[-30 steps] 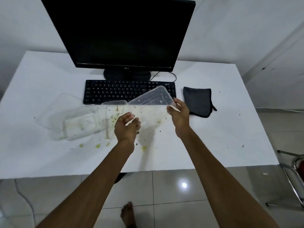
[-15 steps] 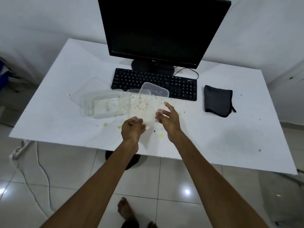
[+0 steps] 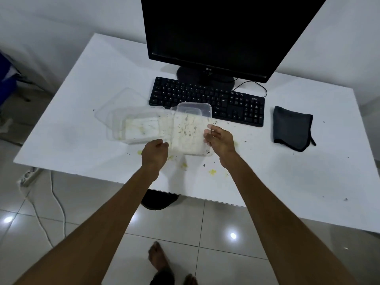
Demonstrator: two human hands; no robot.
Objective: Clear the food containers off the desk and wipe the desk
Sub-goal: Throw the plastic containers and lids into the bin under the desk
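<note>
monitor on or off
Off, or at least dark: the monitor screen is uniformly black, with no image or glow. Whether a power light is lit cannot be told.

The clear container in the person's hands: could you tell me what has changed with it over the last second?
The clear container was turned from lying sideways to end-on, between both hands. The right hand shifted to its right side; the left hand holds its near-left corner. The other container, cloth and keyboard stayed put.

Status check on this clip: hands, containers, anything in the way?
Both hands, left hand and right hand, gripping soiled clear container. Second container on desk. Keyboard close behind.
</note>
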